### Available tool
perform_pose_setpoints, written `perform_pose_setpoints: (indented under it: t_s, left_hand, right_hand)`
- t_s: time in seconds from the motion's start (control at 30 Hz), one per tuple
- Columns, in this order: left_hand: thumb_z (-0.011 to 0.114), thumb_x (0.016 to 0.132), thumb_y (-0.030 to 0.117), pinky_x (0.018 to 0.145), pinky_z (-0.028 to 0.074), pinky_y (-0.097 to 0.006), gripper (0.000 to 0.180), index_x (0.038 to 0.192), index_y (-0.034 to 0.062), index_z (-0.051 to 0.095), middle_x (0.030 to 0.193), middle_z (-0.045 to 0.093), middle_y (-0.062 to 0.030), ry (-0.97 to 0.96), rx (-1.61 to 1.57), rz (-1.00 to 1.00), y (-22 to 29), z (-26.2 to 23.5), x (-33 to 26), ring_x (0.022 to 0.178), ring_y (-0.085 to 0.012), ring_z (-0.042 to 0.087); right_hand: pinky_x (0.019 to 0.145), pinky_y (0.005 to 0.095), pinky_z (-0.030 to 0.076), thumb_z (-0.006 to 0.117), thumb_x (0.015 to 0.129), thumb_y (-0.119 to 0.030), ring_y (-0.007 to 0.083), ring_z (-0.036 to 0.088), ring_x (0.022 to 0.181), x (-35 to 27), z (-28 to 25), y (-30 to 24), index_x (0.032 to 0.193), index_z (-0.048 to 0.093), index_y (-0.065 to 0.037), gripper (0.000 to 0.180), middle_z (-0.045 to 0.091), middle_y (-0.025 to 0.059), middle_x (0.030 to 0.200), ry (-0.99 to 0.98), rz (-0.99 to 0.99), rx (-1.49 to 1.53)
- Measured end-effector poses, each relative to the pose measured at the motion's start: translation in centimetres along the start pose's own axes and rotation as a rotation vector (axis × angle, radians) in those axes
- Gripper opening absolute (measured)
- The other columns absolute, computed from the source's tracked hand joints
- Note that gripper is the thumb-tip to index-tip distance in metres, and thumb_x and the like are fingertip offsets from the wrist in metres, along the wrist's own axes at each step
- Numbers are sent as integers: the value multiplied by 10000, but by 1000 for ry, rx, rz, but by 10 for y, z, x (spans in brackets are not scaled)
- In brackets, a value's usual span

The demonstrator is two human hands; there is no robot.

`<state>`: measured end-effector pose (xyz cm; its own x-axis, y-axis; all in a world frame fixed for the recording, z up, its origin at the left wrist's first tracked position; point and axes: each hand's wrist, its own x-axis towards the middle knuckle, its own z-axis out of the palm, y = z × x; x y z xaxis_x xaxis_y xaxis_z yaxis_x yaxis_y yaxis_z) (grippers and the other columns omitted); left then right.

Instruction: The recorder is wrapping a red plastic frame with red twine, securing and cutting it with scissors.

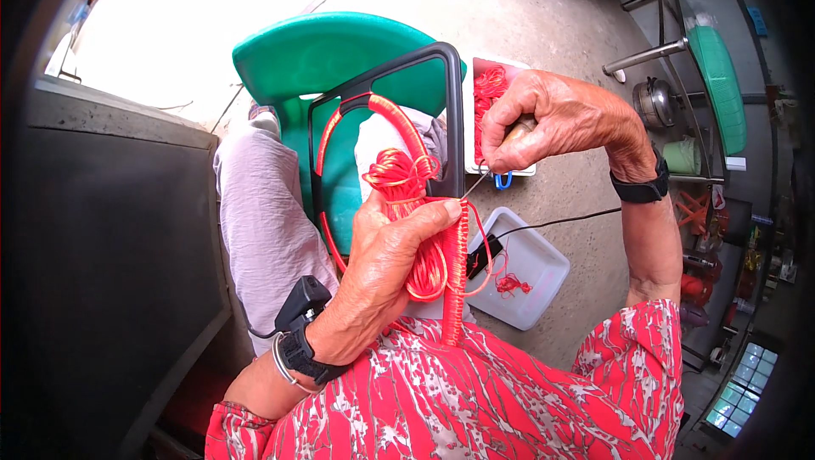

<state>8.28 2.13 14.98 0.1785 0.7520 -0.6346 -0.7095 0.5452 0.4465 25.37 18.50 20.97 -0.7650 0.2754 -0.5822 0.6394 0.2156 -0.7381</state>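
Observation:
My left hand [378, 244] is closed around a hank of shiny red-orange cord [401, 173] and the side of a black frame [455, 120]. Its thumb presses on the stretch of frame closely wrapped in red cord [455, 277]. Inside the frame is a ring [395, 112], partly wound with the same cord. Above and right of the thumb, my right hand [556, 116] grips the wooden handle of a thin metal awl or hook [478, 184]. The tool's tip meets the wrapped edge by the thumb; its exact shape is too small to tell. A loose cord loop hangs alongside.
A green plastic chair [340, 40] stands in front of me. To the right are a white bin of red cord [506, 170] and a pale tray [543, 277] with cord scraps and a black object. A dark panel [119, 248] stands at left, a green-topped stool [717, 91] at far right.

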Motion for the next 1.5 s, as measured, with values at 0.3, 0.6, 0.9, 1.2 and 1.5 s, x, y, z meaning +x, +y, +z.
perform_pose_setpoints:
  t_s: [0.3,0.6,0.9,1.2,1.5]
  left_hand:
    - [681,807,10,620,587,-296,441,1172,-12,434,883,643,-113,-21,-19,29,1,0,-1,719,-179,674]
    - [678,777,-26,629,592,-309,449,1153,-13,434,884,655,-127,-7,-60,-68,6,-1,1,718,-190,679]
    - [664,799,-18,651,591,-310,271,990,31,478,835,648,-99,-12,-52,-77,6,3,-1,719,-183,679]
    - [654,803,-35,664,598,-328,285,1006,32,466,855,642,-107,-17,-65,-72,6,2,-4,731,-198,681]
    - [647,795,-60,655,589,-302,390,1126,-3,448,902,646,-117,-47,-88,-89,7,1,-9,742,-188,678]
  right_hand:
    - [589,248,472,681,762,-103,79,579,627,-2,-1,-2,787,678,2,108,647,29,681,24,16,-73]
    - [594,275,467,688,735,-109,127,587,611,-10,-6,-17,769,660,19,135,628,65,655,118,22,-95]
    - [546,300,439,676,711,-102,156,543,553,-11,-6,-34,750,638,24,137,581,88,610,105,-61,-293]
    - [525,294,420,647,709,-92,128,489,525,-4,-9,-45,753,643,16,117,554,77,591,2,9,-298]
    - [543,236,434,655,757,-68,56,526,591,11,-15,-18,788,687,-4,79,620,4,643,-189,0,-2]
